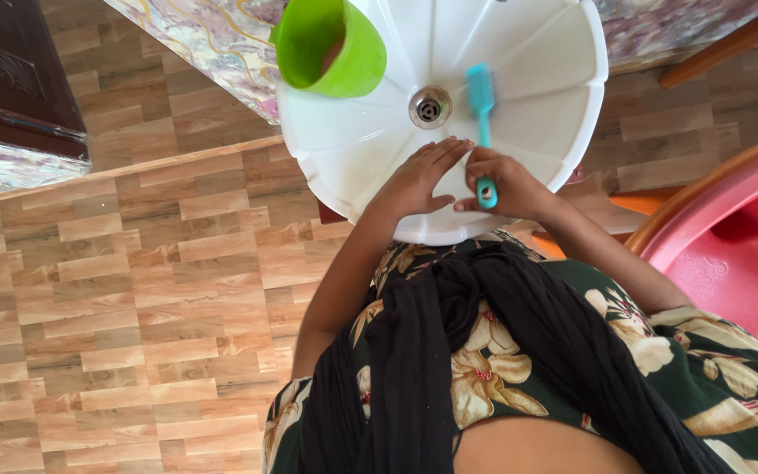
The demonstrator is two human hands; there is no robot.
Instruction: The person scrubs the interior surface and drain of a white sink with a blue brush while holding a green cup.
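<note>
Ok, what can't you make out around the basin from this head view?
- Brush bristles: blurred.
- Inside the green cup: hidden by its wall, top cut off.
- White basin far rim: cut by the top edge.
- Right hand palm: hidden; left hand lies flat.

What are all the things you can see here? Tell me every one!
sink: one, white, round, top middle, in front of the person
drain: one, silver metal, centre of the sink
cup: one, bright green, resting on the sink's left rim
brush: one, turquoise, bristle end on the sink near the drain
tub: one, pink, right edge
floor: brown wood-pattern tiles, left and below
dark wooden furniture: one piece, top left corner
dress: one, dark green with cream flowers, with a black scarf hanging over it
left hand: flat on the sink's near rim
right hand: gripping the brush handle
</note>
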